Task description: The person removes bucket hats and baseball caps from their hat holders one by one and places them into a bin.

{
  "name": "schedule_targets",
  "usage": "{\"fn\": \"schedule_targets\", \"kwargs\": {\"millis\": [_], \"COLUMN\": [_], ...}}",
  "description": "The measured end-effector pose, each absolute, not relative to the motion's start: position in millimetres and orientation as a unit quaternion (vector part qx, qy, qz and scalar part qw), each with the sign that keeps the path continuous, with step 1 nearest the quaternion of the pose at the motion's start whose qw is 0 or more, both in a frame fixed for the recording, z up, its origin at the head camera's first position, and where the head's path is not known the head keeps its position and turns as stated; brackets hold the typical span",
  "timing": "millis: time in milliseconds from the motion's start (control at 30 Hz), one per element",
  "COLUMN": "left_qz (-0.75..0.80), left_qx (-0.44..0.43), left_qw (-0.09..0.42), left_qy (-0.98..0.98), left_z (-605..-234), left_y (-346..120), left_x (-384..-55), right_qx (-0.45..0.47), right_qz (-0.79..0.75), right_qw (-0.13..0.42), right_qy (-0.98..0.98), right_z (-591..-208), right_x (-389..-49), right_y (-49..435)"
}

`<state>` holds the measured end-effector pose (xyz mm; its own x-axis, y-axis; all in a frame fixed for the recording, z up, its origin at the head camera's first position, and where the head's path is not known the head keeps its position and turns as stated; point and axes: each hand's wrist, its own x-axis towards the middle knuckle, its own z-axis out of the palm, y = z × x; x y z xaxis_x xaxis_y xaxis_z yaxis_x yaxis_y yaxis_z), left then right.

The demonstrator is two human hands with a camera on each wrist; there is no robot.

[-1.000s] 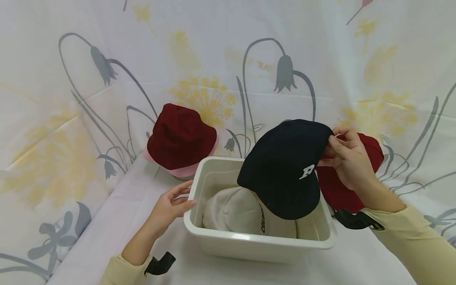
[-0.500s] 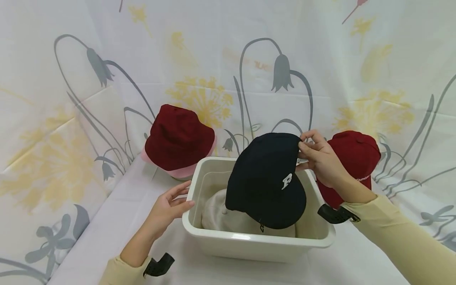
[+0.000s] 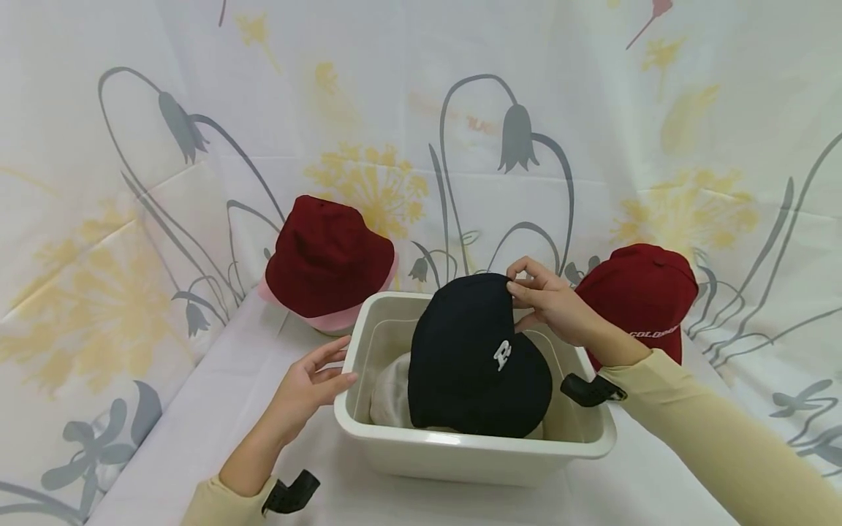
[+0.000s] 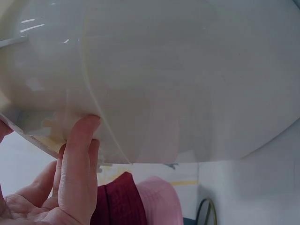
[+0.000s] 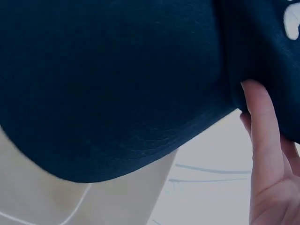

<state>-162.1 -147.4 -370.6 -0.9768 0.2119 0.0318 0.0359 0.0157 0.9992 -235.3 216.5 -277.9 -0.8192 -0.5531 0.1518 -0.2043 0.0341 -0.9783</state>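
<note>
My right hand (image 3: pixel 549 303) pinches the edge of a navy baseball cap (image 3: pixel 460 365) with a white letter on its front. The cap sits low inside the cream plastic bin (image 3: pixel 473 456), over a beige cap (image 3: pixel 391 394) that is mostly hidden beneath it. In the right wrist view the thumb presses on the navy cloth (image 5: pixel 112 84) where brim and crown meet. My left hand (image 3: pixel 312 383) touches the bin's left side, its fingers fairly straight. One fingertip rests against the bin's wall (image 4: pixel 154 84) in the left wrist view.
A dark red bucket hat (image 3: pixel 329 256) lies on a pink one (image 3: pixel 342 319) behind the bin's left corner. To the right, partly behind my right forearm, is a red baseball cap (image 3: pixel 647 292). White cloth (image 3: pixel 309 456) covers the table, and a flower-printed curtain (image 3: pixel 395 95) hangs behind.
My right hand has carried the navy cap left and down into the bin, over the beige cap. More of the red cap on the right now shows. The left hand stays at the bin.
</note>
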Motion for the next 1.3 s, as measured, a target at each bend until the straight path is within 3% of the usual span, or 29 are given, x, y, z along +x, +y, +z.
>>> {"fn": "schedule_targets", "kwargs": {"millis": [900, 1300], "left_qz": [0.687, 0.683], "left_qx": [0.074, 0.080], "left_qw": [0.057, 0.053], "left_qy": [0.721, 0.724], "left_z": [-375, -373], "left_y": [-148, -147], "left_x": [-163, -164], "right_qx": [-0.236, -0.245], "right_qz": [-0.531, -0.472], "right_qw": [0.247, 0.225], "right_qy": [0.776, 0.817], "right_z": [-302, -306], "right_x": [-249, -247], "right_y": [186, 185]}}
